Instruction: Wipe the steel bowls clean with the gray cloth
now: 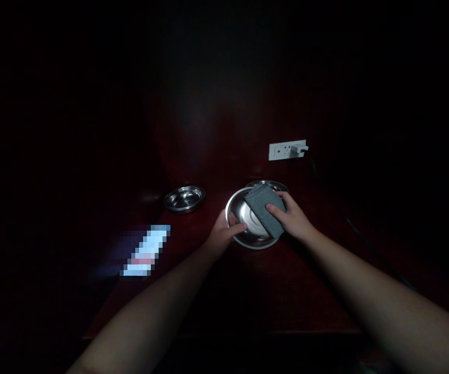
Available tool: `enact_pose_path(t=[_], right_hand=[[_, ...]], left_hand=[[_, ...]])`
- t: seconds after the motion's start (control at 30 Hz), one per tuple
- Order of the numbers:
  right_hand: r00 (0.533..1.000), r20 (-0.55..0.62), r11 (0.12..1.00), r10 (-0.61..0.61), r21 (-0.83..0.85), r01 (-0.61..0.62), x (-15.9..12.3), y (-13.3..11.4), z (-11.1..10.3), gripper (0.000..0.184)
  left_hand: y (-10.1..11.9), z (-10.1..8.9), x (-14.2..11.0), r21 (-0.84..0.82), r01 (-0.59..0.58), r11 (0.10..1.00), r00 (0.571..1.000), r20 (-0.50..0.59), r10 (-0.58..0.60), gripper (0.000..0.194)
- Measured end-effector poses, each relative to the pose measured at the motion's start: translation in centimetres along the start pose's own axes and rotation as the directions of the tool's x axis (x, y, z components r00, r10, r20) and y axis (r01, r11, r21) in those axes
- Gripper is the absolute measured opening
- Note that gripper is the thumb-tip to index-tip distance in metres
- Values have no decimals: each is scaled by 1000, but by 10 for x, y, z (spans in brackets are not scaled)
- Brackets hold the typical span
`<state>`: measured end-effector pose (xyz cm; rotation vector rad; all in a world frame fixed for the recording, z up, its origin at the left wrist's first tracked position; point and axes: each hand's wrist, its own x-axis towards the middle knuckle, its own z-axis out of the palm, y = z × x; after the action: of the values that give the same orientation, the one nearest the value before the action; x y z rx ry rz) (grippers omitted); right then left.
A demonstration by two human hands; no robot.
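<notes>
My left hand [224,231] grips the left rim of a shiny metal bowl [250,221], thumb over the inside and fingers underneath. The bowl is tilted toward me above the dark red table. My right hand [289,215] is closed on a folded grey-green cloth [264,210], thumb on top. The cloth lies across the bowl's right side and covers part of its inside; whether it presses on the metal I cannot tell. Just behind, a second metal bowl [277,184] is mostly hidden.
Another metal bowl [185,199] stands on the table [287,306] at the left. A bright pixelated patch [148,252] lies nearer on that side. On the back wall is a white socket plate [282,151] with a plug [298,149] in it. A thin cable [359,231] runs along the right.
</notes>
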<state>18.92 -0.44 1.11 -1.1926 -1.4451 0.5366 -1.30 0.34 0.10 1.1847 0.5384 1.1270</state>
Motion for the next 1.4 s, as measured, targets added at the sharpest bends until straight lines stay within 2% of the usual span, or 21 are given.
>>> enact_pose_path(t=[0.37,0.6,1.4], right_hand=[[998,31,998,52,45,-54,2,4,0,48],[997,43,997,70,43,-71,2,4,-1,47],[997,52,996,58,66,-62,1,2,0,44]], left_hand=[[-7,-7,4,36,5,999,999,-41,-4,63],[-6,-7,3,2,20,1000,1000,-16,-20,62],[-8,-13,7,63,3,998,1000,-27,-1,59]])
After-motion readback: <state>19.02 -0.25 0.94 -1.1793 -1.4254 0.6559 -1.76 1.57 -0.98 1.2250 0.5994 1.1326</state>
